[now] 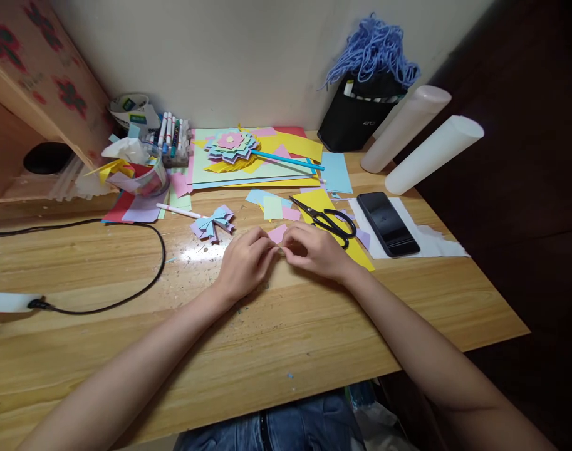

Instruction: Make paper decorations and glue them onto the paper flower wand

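At the bottom edge of the frame is your denim-clad lap (304,423); above it a wood-grain desk (314,338) fills the middle. Your forearms reach in from the two lower corners, and your hands meet at the centre.

Your left hand (247,263) is curled, thumb and forefinger closed in a pinch. Your right hand (316,250) mirrors it, thumb and forefinger rounded, tips closed too. Between them, at the centre of the frame, they hold a small pale piece (280,248), too tiny to identify. With something this slight, a light, even pinch seems best: pressing hard could crease it. Your wrists look low and close to the desk, which should help steadiness; small finger movements would probably serve better than whole-arm ones.

Just beyond your fingertips lies a pink paper slip (277,234); it would be wise not to brush it with your knuckles. Left of centre rests a folded blue-and-lilac paper bow (213,223). Right of centre, black scissors (319,218) lie partly on a yellow sheet (359,254), close to your right hand, so mind the handles when shifting that wrist. Farther off, at upper centre, a layered paper flower (232,145) sits on stacked coloured paper (202,177).
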`<state>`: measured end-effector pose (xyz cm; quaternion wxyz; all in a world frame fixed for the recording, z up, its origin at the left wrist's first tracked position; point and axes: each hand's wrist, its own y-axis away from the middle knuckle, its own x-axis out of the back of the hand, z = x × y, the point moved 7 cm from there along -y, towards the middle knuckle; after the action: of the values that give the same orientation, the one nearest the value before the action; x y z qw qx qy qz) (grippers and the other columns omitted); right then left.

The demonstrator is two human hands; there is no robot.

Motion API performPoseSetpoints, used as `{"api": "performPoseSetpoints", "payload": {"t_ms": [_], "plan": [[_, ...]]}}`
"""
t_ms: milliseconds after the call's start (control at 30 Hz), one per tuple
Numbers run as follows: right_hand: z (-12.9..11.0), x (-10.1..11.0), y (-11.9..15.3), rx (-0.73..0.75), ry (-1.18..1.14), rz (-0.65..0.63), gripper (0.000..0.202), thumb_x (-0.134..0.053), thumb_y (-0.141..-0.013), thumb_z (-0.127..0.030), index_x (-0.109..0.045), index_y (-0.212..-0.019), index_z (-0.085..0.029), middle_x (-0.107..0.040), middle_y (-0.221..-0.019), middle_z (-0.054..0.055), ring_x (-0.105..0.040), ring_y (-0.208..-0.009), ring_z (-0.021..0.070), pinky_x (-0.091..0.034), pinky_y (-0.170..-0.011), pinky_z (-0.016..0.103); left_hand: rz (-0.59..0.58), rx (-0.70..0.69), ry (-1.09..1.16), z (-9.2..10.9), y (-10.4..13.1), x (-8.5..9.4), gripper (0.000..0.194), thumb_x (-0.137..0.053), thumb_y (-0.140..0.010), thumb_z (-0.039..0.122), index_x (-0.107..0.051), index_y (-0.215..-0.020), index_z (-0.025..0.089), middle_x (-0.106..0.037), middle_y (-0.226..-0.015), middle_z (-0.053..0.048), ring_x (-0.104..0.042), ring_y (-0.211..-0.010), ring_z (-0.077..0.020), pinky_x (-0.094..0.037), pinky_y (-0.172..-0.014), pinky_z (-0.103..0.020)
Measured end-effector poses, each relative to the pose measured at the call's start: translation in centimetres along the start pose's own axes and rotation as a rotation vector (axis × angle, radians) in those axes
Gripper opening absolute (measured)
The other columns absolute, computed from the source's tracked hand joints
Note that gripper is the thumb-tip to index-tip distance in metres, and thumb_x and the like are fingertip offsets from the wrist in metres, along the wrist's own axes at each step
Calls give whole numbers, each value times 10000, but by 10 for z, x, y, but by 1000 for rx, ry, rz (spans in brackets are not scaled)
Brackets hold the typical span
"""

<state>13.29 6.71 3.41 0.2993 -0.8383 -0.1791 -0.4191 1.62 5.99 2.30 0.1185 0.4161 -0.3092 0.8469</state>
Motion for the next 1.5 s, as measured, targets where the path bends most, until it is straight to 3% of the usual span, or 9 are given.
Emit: {"api": "performPoseSetpoints", "payload": {"t_ms": [167, 267, 367, 533, 733, 1133, 1333, 1500], "plan": [[8, -1, 1, -216, -362, 73, 82, -561, -819, -235, -572, -761, -178, -633, -793, 34, -596, -728, 142, -491, -683, 281, -28, 169, 242, -11, -1, 0, 162, -454, -880, 218, -569, -786, 154, -582, -810, -51, -530, -762, -156, -417, -693, -278], [16, -9, 4, -352, -577, 80, 99, -578, -814, -267, -614, -838, -177, -676, -856, 47, -641, -751, 151, -532, -695, 302, -72, 245, 407, -16, -1, -4, 179, -456, -886, 259, -581, -801, 164, -597, -737, -21, -538, -688, -137, -421, -669, -261], [19, -12, 6, -385, -658, 76, 148, -587, -815, -283, -631, -908, -176, -691, -922, 63, -665, -809, 165, -546, -749, 329, -118, 317, 555, -20, 0, -9, 213, -445, -893, 295, -598, -831, 162, -597, -687, -8, -548, -622, -123, -432, -633, -246], [16, 0, 5, -273, -469, 100, 137, -575, -827, -231, -650, -936, -196, -691, -945, 51, -651, -809, 154, -540, -721, 303, -150, 357, 662, -21, -1, -11, 207, -453, -886, 286, -613, -859, 157, -618, -730, -19, -572, -652, -129, -450, -653, -249], [0, 9, 1, -34, -143, 118, 115, -520, -870, -209, -634, -876, -215, -686, -876, 32, -613, -858, 169, -483, -785, 331, -156, 317, 576, -19, -2, -10, 217, -463, -883, 291, -632, -860, 157, -654, -815, -31, -575, -748, -141, -435, -702, -253], [1, 6, 2, -17, -71, 129, 103, -501, -861, -216, -570, -786, -198, -629, -753, 29, -562, -725, 160, -454, -689, 303, -155, 391, 651, -24, 0, -13, 220, -513, -851, 319, -644, -819, 145, -635, -739, -27, -529, -624, -114, -414, -596, -230], [-5, 4, 2, 84, 45, 68, 118, -467, -870, -182, -568, -810, -189, -632, -749, 45, -554, -749, 171, -450, -699, 304, -164, 400, 663, -25, 1, -16, 227, -523, -840, 335, -637, -817, 139, -614, -707, -19, -498, -584, -100, -400, -562, -221], [-6, 4, 3, 73, 58, 101, 99, -470, -849, -163, -553, -806, -196, -625, -755, 44, -556, -748, 174, -448, -699, 308, -199, 415, 725, -24, 1, -18, 243, -527, -835, 354, -623, -792, 135, -595, -697, -15, -502, -578, -95, -411, -558, -221]]}}
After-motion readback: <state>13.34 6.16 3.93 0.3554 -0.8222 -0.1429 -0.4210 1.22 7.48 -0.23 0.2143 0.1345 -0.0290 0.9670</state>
